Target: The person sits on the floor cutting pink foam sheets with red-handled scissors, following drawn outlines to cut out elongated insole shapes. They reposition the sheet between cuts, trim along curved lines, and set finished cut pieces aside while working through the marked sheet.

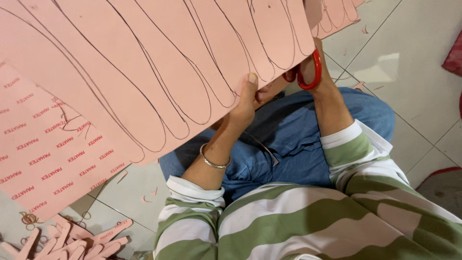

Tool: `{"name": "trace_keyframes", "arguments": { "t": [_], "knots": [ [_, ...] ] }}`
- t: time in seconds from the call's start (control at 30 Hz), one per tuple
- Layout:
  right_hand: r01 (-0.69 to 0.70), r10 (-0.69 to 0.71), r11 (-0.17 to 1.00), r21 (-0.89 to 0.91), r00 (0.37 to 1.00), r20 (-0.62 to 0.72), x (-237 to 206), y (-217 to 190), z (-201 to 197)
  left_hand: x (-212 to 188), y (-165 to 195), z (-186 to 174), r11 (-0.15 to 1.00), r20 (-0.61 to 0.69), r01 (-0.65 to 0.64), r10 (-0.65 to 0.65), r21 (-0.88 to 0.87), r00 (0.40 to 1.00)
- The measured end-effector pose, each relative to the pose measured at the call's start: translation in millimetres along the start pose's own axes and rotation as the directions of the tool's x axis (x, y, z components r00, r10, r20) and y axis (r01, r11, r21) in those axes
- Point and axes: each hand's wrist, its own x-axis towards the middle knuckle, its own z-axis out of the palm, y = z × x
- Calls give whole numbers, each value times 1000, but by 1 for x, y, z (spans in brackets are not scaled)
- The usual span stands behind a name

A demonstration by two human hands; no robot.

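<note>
Head view: left hand (244, 103) grips pink sheet (159, 62) (outlines drawn).

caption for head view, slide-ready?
Left hand holds pink sheet with traced outlines; right hand works red scissors.

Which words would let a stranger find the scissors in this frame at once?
Start at the large pink sheet marked with long traced outlines that fills the upper left. Follow its lower right edge past the left hand to the right hand. The scissors are there, mostly hidden behind the sheet; their glossy red loop handle is the only bright red thing against the pale pink.
</note>
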Motion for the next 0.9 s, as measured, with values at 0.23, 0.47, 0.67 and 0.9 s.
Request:
{"name": "trace_keyframes", "arguments": {
  "t": [0.23,0.47,0.67,0.9],
  "knots": [
    [-258,268,961,-101,958,103,6,-15,8,23,4,-21,965,-178,-126,86,-231,980],
    [-229,233,972,-48,930,284,2,-1,5,45,12,-45,894,-339,-154,2,-421,941],
    [-176,156,984,9,894,421,0,4,7,61,31,-74,827,-514,-387,141,-409,846],
    [68,-33,994,-84,931,362,-15,-42,-25,49,33,-55,922,-326,-387,370,16,870]
  ]
}}
